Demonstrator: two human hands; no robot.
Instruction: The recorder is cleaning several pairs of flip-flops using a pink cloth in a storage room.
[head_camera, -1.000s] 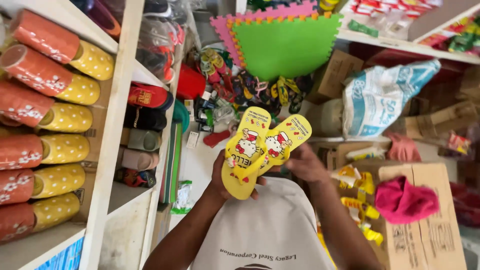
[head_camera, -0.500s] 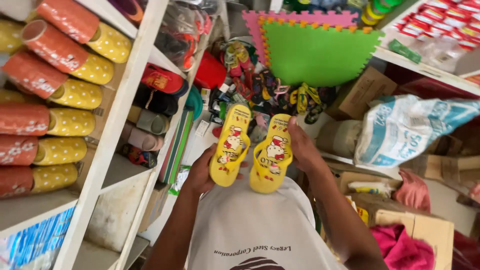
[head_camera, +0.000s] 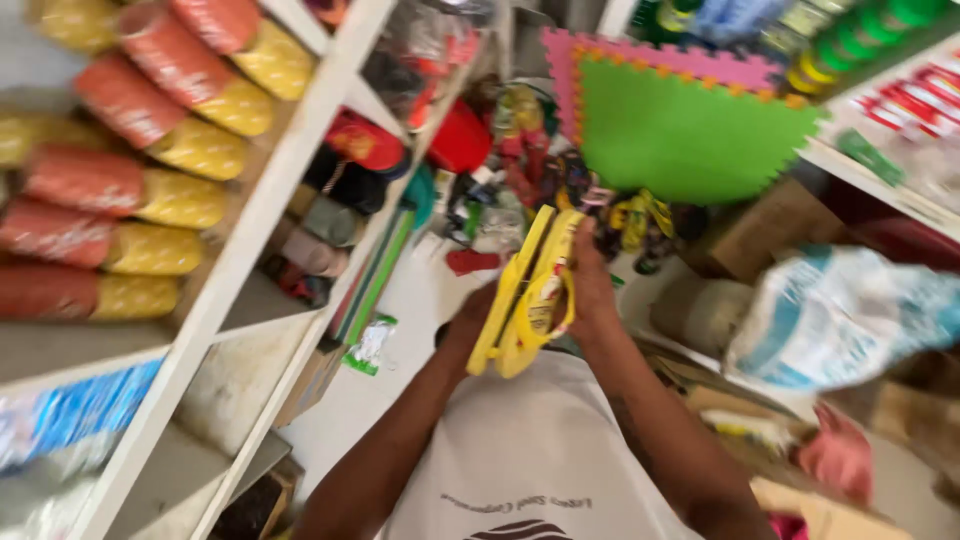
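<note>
A pair of yellow flip-flops (head_camera: 528, 292) with a cartoon print is pressed together face to face, edge-on to me, just above my chest. My left hand (head_camera: 470, 318) grips the pair from the left side and my right hand (head_camera: 592, 282) clasps it from the right. Both forearms rise from the bottom of the view over my white shirt (head_camera: 525, 460).
A white shelf unit (head_camera: 262, 210) on the left holds rows of orange-and-yellow slippers (head_camera: 150, 200). Green and pink foam mats (head_camera: 690, 130) stand ahead, with small hanging goods below them. A white sack (head_camera: 850, 315), cardboard boxes and pink cloth crowd the right.
The two flip-flops, held side by side with their prints facing me, have been folded together into a closed pair. The view has swung and blurred.
</note>
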